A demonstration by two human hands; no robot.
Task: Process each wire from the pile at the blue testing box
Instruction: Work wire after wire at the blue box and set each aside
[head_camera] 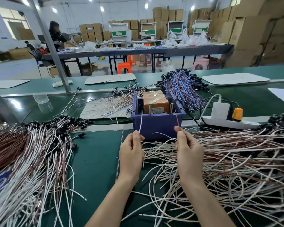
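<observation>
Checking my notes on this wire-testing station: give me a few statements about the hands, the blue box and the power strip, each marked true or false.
1. The left hand pinches a white wire reaching up to the blue box. True.
2. The right hand holds nothing. False: it pinches a reddish-brown wire.
3. An orange block sits inside the blue box. True.
4. The power strip lies left of the blue box. False: it lies to its right.

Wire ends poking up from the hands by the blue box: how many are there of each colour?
white wire end: 1, pinched by the left hand
red-brown wire end: 1, pinched by the right hand
Total: 2
</observation>
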